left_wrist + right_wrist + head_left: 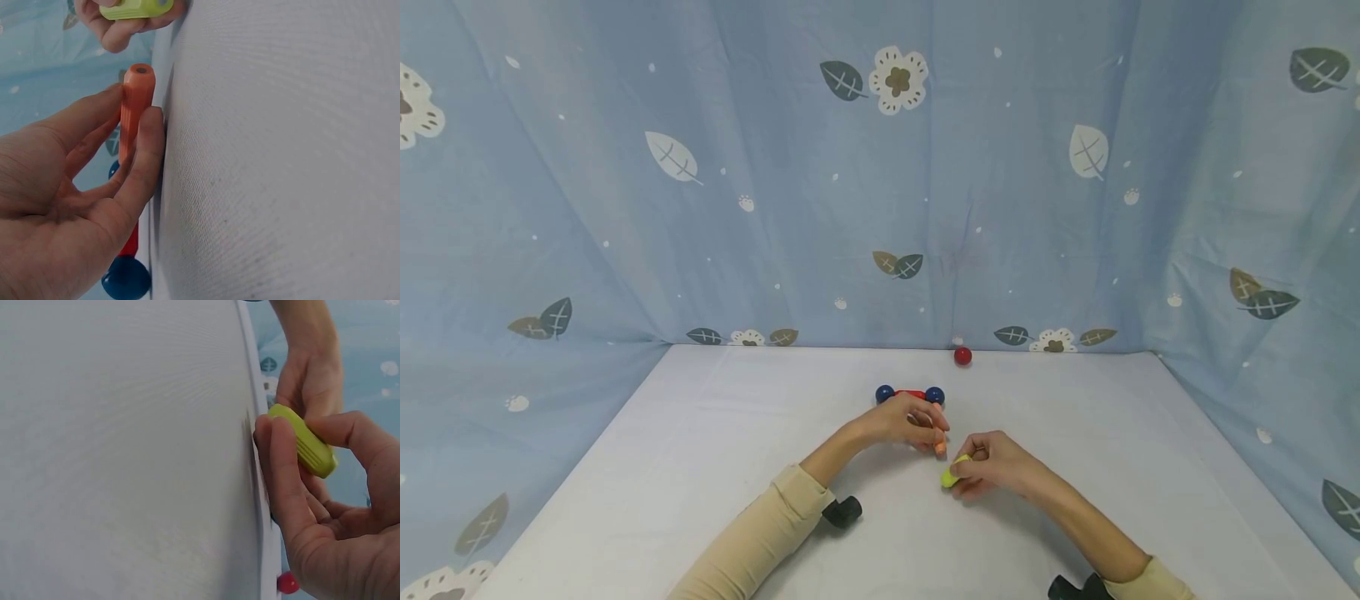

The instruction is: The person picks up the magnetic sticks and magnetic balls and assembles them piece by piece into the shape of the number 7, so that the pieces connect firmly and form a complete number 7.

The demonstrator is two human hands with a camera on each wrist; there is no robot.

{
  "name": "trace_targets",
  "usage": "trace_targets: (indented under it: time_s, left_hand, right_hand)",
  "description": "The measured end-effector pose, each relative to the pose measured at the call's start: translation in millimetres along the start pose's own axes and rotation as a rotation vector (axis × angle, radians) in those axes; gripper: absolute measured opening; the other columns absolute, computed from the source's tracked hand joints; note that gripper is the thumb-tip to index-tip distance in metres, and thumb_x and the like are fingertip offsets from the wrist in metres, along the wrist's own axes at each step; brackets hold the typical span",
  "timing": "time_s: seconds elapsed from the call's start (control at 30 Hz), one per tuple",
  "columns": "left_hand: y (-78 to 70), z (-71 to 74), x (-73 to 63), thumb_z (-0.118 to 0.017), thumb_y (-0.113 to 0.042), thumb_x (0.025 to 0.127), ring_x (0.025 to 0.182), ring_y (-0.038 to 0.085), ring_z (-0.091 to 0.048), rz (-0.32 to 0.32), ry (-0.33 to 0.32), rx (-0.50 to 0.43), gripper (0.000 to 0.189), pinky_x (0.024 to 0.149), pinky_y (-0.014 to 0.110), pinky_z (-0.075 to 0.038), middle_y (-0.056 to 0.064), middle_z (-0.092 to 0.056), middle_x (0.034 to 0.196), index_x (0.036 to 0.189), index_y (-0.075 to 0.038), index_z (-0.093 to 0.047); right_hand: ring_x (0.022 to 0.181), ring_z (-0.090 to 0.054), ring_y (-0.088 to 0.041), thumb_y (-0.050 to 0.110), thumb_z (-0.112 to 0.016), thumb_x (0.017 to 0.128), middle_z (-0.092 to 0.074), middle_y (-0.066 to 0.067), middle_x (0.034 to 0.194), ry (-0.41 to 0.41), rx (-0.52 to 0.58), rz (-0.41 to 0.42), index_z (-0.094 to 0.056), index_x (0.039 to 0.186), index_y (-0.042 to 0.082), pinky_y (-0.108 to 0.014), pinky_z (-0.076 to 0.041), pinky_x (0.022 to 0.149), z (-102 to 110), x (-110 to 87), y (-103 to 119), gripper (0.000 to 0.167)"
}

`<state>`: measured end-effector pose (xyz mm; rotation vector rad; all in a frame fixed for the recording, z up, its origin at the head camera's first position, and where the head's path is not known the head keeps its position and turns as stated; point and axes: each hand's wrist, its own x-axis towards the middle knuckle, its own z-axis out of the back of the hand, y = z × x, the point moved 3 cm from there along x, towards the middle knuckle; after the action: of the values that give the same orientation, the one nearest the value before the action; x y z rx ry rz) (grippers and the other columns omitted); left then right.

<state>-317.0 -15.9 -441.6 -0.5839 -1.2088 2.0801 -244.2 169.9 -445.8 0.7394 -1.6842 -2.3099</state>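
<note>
My left hand (904, 421) pinches an orange magnetic rod (139, 103) between thumb and fingers, close over the white table. In the head view the rod's far end is right at a blue ball (934, 395). A red rod (912, 392) links that ball with a second blue ball (885, 393); the left hand partly covers them. To the right and nearer, my right hand (996, 462) holds a yellow-green ribbed rod (306, 444), tilted, between thumb and fingertips. The two held rods are apart. A dark round spot shows on the orange rod's near end.
A red ball (962, 356) lies at the table's back edge, before a blue patterned curtain (850, 192). The white table (715, 417) spreads around both hands. Black devices (842, 512) sit at both wrists, low over the tabletop.
</note>
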Motion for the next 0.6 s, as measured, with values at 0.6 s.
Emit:
trace_targets:
  time_s: [0.6]
  left_hand:
    - [2.2, -0.6, 0.3, -0.070, -0.017, 0.092, 0.081, 0.016, -0.070, 0.015, -0.002, -0.022, 0.021, 0.072, 0.031, -0.060, 0.007, -0.075, 0.100, 0.109, -0.006, -0.072]
  right_hand:
    - [0.058, -0.054, -0.009, 0.031, -0.071, 0.090, -0.067, -0.002, 0.075, 0.011, -0.171, 0.015, -0.073, 0.102, 0.002, -0.022, -0.051, 0.056, -0.4, -1.7, 0.8, 0.032]
